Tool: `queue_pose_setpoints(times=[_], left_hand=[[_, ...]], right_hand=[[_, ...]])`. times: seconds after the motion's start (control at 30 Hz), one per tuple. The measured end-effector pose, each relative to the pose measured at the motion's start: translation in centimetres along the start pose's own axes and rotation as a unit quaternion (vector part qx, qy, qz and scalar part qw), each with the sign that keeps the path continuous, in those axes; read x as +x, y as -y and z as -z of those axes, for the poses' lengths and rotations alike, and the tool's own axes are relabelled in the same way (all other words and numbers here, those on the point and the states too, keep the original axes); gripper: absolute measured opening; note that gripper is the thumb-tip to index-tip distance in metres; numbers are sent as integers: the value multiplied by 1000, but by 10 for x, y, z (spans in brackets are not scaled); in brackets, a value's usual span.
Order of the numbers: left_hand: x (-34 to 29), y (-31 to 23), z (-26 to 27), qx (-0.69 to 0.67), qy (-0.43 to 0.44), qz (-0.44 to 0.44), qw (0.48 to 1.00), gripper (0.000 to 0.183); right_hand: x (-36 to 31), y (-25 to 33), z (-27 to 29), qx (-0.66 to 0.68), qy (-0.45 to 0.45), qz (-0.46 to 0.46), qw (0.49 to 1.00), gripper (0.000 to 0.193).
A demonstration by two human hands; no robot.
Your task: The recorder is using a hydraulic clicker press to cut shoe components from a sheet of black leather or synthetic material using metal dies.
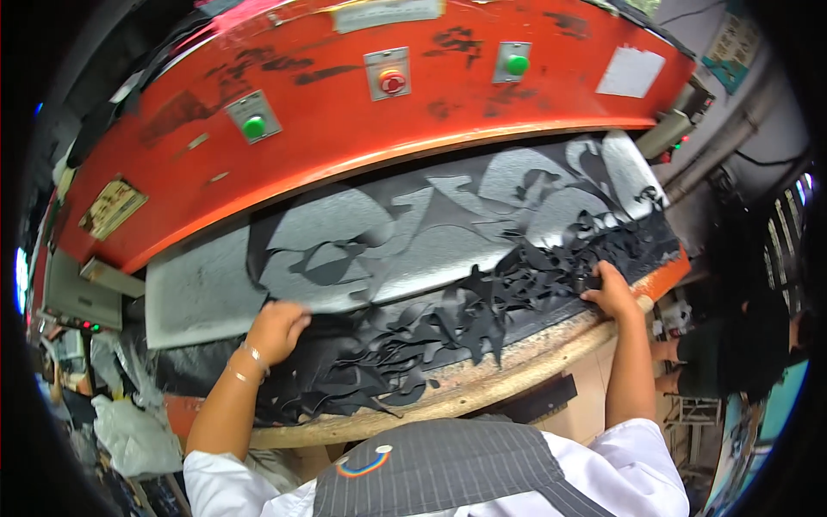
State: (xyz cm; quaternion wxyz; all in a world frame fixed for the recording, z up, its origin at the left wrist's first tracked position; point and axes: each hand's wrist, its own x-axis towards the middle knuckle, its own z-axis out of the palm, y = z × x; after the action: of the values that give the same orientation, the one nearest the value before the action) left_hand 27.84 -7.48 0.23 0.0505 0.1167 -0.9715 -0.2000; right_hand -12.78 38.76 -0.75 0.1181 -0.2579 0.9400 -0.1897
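My left hand is closed, fingers curled, at the front edge of a whitish cutting board. A black cut-out sheet with large openings lies across the board and reaches down close to this hand. Whatever its fingers hold is hidden. At the right, my right hand is closed among black scraps, its thumb and fingers around something small and dark that I cannot make out. The scraps are thin, curled, pointed offcuts heaped along the board's front edge.
A red press spans the far side, with green buttons and a red button. A worn wooden rail borders the near edge. Plastic bags sit at the left. A person in dark clothing is at the right.
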Motion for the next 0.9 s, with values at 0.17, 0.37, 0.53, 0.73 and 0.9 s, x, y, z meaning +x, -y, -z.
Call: queue_pose_setpoints(times=[0.17,0.37,0.53,0.73,0.9], left_hand=[[53,26,15,-97,-114,77,986,26],[60,69,-12,-94,-194,135,967,41],[18,56,-28,10,-214,47,976,17],[4,68,-65,10,-298,43,953,19],[0,68,-64,-124,-335,110,927,23]], right_hand=[[-11,-14,-16,-48,-77,62,994,47],[-39,35,-7,-80,-167,-4,983,32],[-35,175,-71,185,-134,171,959,19],[-21,377,-195,231,-43,350,907,28],[-3,389,-241,115,-104,396,905,53]])
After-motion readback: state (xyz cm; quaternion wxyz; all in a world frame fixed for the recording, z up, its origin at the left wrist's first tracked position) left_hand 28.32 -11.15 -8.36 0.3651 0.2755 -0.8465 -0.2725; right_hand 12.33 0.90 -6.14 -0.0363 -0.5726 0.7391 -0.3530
